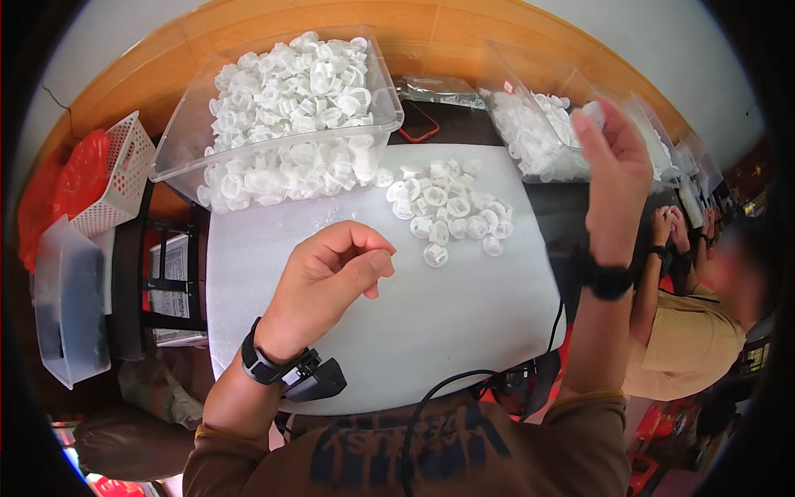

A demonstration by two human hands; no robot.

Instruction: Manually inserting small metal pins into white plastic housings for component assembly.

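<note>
My left hand (331, 269) hovers over the near-left part of the white foam-covered table (397, 331). Its fingers are curled and the thumb presses toward the index finger, hiding whatever lies between them. Raised at the right, my right hand (617, 153) pinches a small white plastic piece (593, 113) in front of the right clear bin (551, 176). White round plastic pieces (447, 203) with raised middles lie in a loose cluster between my hands, toward the far side of the table.
A large clear bin (273, 157) heaped with white pieces stands at the far left. Beside the table are a white basket (124, 170) with a red bag and an empty-looking clear tub (70, 306). A black cable (447, 381) crosses the near edge. Another person (687, 331) works at the right.
</note>
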